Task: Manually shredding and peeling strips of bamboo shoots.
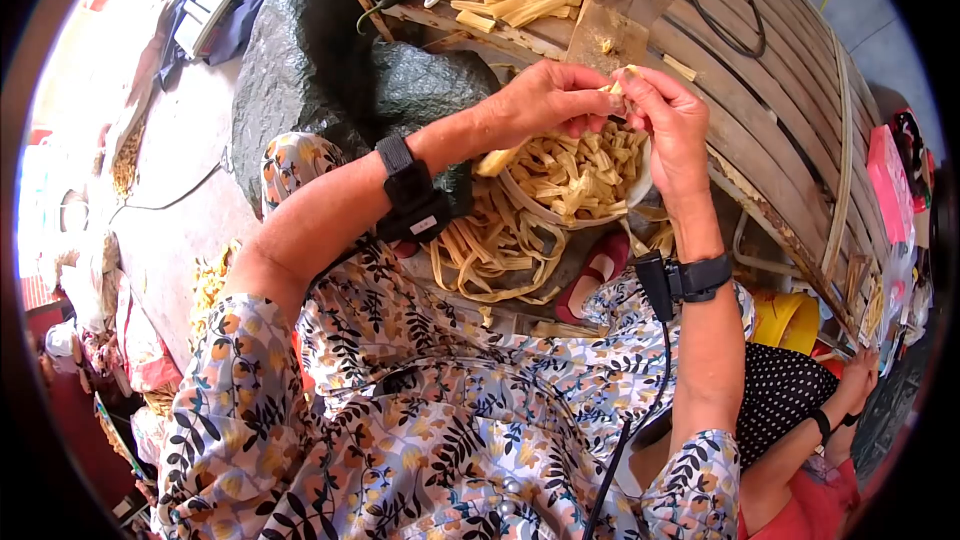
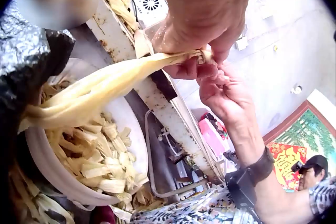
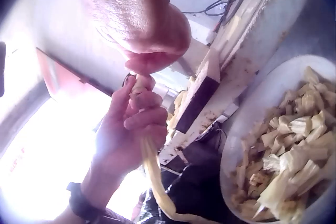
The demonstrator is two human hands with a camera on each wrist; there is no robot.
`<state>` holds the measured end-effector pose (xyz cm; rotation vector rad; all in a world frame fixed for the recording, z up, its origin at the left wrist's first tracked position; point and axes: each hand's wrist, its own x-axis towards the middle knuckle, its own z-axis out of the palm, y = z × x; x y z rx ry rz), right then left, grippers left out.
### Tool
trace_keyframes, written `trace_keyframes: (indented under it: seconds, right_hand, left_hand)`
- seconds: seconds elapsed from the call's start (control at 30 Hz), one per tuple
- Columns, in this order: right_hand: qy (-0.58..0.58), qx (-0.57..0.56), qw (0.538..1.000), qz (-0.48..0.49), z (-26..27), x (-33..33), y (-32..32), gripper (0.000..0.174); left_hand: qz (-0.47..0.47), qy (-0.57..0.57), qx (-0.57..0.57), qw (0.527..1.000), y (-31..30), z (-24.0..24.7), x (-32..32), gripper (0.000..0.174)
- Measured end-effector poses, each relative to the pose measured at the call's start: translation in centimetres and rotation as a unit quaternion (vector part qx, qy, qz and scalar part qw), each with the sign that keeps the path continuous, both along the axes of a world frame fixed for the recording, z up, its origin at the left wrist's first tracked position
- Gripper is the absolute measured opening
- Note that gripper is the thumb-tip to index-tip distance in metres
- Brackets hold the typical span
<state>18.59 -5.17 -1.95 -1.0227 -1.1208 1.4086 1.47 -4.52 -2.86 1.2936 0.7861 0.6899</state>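
Gripped in the curled fingers of the left hand (image 1: 562,100), pinched at one end by the right hand (image 1: 672,128): long pale strip (image 2: 100,86), above a white tub (image 2: 58,175) of cut pieces (image 2: 105,163). Alongside, a slatted tabletop (image 1: 815,80) with coiled black cable (image 1: 761,38). In left wrist view only: worn black cap (image 2: 317,161), red poster (image 2: 286,162).

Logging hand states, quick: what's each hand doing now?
Left hand: closed, gripping a pale yellow strip.
Right hand: closed, pinching the strip's end.
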Motion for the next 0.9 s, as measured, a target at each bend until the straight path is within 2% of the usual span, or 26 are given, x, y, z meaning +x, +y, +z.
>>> trace_keyframes:
  seconds: [0.17, 0.27, 0.47, 0.6, 0.67, 0.77, 0.9]
  right_hand:
    - [0.109, -0.062, 0.992, 0.004, -0.2, 0.8, 0.7, 0.017]
    - [0.098, -0.056, 0.994, -0.005, -1.1, 0.7, 0.8, 0.018]
    - [-0.017, -0.055, 0.998, -0.030, 0.4, 1.1, 0.5, 0.020]
    - [-0.129, -0.057, 0.989, 0.048, 0.3, 0.2, -0.2, 0.025]
    - [-0.111, -0.025, 0.991, 0.065, -0.3, 0.2, -0.1, 0.021]
    - [-0.100, 0.009, 0.992, 0.071, -0.3, 0.3, 0.0, 0.019]
    - [-0.087, 0.034, 0.991, 0.100, -0.4, 0.5, 0.0, 0.019]
  left_hand:
    - [0.014, -0.063, -0.015, 0.998, -1.0, 0.2, 1.0, 0.022]
    - [0.004, -0.028, 0.023, 0.999, -1.0, 0.2, 0.7, 0.021]
    - [-0.022, 0.002, 0.027, 0.999, -0.3, -0.3, -0.8, 0.021]
    - [0.007, 0.076, 0.100, 0.992, -0.1, -0.2, -0.7, 0.020]
    - [0.024, 0.103, 0.115, 0.988, -0.5, 0.6, -0.6, 0.019]
    - [-0.007, 0.087, 0.071, 0.994, 0.1, 0.3, -1.2, 0.018]
    - [-0.051, -0.061, -0.073, 0.994, 0.8, -0.3, -1.9, 0.016]
